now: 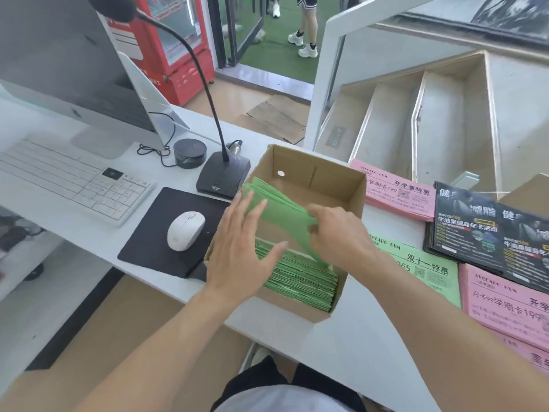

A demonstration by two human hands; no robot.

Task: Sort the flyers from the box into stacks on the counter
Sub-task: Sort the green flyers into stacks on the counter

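Both hands reach into the box (335,185): right hand (338,233) pinches green flyers (279,206); left hand (240,251), fingers straight, steadies them.

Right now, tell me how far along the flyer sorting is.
Done: pink flyers, black flyers and a green stack already lie on the counter, right of the box. In hand: the right hand grips a bundle of green flyers raised in the box, with the left hand open against it. Left: a layer of green flyers in the box bottom.
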